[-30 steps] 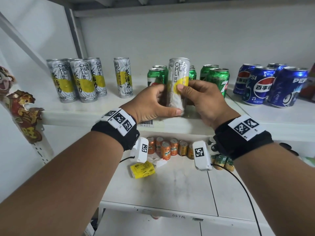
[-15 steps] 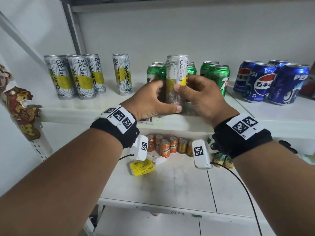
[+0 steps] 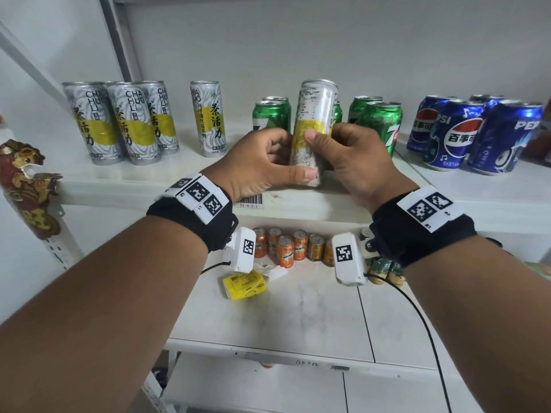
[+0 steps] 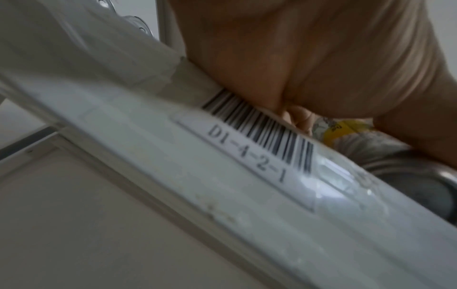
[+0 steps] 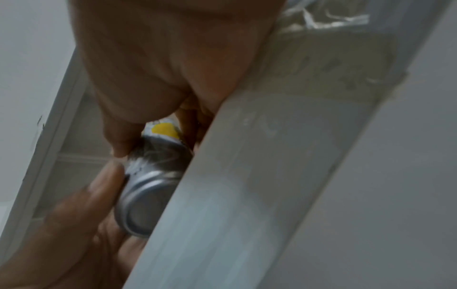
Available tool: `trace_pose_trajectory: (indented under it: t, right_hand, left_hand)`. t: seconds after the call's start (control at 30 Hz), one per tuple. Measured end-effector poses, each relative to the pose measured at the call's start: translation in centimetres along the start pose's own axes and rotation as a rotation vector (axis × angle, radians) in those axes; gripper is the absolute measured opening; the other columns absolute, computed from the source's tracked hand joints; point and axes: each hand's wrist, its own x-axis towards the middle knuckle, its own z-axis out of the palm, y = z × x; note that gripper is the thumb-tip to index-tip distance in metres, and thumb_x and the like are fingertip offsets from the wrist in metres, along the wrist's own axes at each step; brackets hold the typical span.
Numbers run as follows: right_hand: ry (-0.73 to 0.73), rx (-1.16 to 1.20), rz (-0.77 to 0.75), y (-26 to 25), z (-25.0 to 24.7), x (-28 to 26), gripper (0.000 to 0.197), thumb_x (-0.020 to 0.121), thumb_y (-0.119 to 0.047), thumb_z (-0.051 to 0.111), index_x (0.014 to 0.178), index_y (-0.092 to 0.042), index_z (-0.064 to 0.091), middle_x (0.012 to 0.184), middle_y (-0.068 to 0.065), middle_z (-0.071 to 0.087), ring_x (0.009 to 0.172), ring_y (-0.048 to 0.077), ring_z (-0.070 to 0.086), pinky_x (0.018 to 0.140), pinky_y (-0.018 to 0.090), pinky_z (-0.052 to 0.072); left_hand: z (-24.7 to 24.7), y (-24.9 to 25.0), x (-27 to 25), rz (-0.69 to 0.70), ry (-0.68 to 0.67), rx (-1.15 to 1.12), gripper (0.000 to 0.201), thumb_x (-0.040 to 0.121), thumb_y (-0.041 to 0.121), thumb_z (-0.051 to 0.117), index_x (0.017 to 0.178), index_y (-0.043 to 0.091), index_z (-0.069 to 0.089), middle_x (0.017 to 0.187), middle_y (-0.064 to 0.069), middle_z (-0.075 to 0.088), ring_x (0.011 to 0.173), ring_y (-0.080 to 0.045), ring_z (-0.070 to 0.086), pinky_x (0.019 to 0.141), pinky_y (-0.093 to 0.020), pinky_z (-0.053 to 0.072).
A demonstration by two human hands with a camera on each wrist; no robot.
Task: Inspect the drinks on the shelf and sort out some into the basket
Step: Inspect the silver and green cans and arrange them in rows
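Observation:
A tall silver and yellow tea can (image 3: 314, 120) stands upright between both hands, just above the front edge of the upper shelf (image 3: 125, 186). My left hand (image 3: 262, 162) grips its lower part, thumb across the bottom. My right hand (image 3: 348, 153) pinches its middle, thumb on the yellow band. The small-print side of the can faces me. The can's silver base (image 5: 146, 203) shows in the right wrist view, and a sliver of the can (image 4: 346, 133) shows in the left wrist view. No basket is in view.
Several matching tea cans (image 3: 119, 123) stand at the left of the shelf, green 7-Up cans (image 3: 378, 123) behind my hands, blue Pepsi cans (image 3: 465, 135) at the right. On the lower shelf sit orange soda cans (image 3: 286, 248) and a yellow packet (image 3: 244, 284). A barcode label (image 4: 259, 135) marks the shelf edge.
The tea can has been turned about its axis between my hands: the brand lettering has gone round and the small print now faces me. Both hands stay in place.

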Motion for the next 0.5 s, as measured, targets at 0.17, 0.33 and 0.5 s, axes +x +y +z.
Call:
trace_pose_trajectory:
  t: [0.17,0.33,0.5]
  right_hand:
    - [0.064,0.031,0.007,0.17,0.13,0.07,0.039,0.096,-0.032,0.076,0.119,-0.002,0.068,0.101,0.015,0.080,0.093,0.038,0.078,0.083,0.060,0.063]
    - [0.042,-0.022,-0.041,0.38,0.32,0.18,0.033,0.099,-0.036,0.072,0.111,-0.005,0.071,0.098,0.013,0.080,0.086,0.032,0.077,0.080,0.054,0.064]
    - [0.008,0.002,-0.057,0.20,0.05,-0.06,0.031,0.098,-0.029,0.074,0.119,-0.007,0.067,0.102,0.007,0.080,0.091,0.021,0.078,0.082,0.039,0.064]
  left_hand:
    - [-0.23,-0.17,0.05,-0.035,-0.008,-0.149,0.040,0.092,0.021,0.086,0.121,-0.001,0.067,0.108,-0.015,0.082,0.101,-0.031,0.081,0.082,-0.036,0.066]
    - [-0.22,-0.17,-0.07,-0.023,-0.012,-0.168,0.035,0.093,0.020,0.086,0.120,0.002,0.071,0.109,-0.016,0.082,0.101,-0.031,0.081,0.082,-0.036,0.066]
    - [0.04,0.03,-0.07,-0.015,-0.039,-0.186,0.059,0.084,0.027,0.090,0.131,0.002,0.067,0.118,-0.018,0.080,0.111,-0.038,0.078,0.091,-0.050,0.066]
